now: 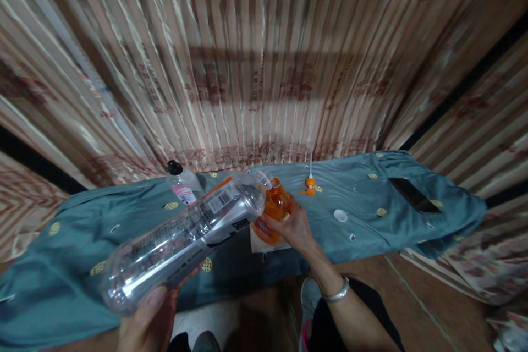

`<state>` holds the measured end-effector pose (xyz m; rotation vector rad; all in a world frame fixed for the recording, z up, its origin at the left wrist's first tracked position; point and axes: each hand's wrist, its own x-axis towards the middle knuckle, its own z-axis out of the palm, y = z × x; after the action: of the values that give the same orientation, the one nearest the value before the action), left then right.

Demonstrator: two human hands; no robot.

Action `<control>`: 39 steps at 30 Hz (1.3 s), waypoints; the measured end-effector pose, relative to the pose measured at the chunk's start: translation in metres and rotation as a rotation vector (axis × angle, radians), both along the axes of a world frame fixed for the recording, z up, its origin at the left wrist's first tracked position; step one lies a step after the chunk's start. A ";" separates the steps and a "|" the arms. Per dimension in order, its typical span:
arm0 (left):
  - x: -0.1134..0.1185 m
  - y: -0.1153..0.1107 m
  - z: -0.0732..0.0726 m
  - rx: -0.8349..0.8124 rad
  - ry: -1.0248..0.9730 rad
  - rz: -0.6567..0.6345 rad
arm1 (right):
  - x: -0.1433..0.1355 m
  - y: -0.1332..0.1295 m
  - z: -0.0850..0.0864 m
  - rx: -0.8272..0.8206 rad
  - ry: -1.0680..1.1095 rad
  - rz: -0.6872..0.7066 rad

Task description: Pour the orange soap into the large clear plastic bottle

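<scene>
Near its base, my left hand [152, 311] grips a large clear plastic bottle [185, 242] with a printed label. The bottle is tilted, its neck raised to the right and meeting the mouth of an orange bottle [275, 203]. My right hand [295, 225] is wrapped round the orange bottle, which stands over a pale square sheet [270, 246]. Whether liquid passes between the two mouths I cannot tell. Behind them lies an orange pump top [311, 182] with its thin tube pointing up and away. A small white round disc [340, 215] rests to the right.
A clear bottle with a black cap [183, 181] is at the back left. Toward the right end of the teal cloth [363, 236] lies a dark phone [414, 196]. A pleated patterned curtain [264, 66] hangs behind the covered surface, and dark bars slant at both sides.
</scene>
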<state>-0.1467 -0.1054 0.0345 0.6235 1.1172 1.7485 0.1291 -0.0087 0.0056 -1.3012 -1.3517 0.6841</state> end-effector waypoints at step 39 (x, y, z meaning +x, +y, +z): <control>0.016 0.007 0.020 -0.023 0.030 0.082 | 0.006 0.000 -0.012 -0.041 0.098 0.132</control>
<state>-0.1304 -0.0979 0.0549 0.5985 1.1968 1.7988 0.1349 -0.0090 -0.0060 -1.2023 -1.3577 0.8593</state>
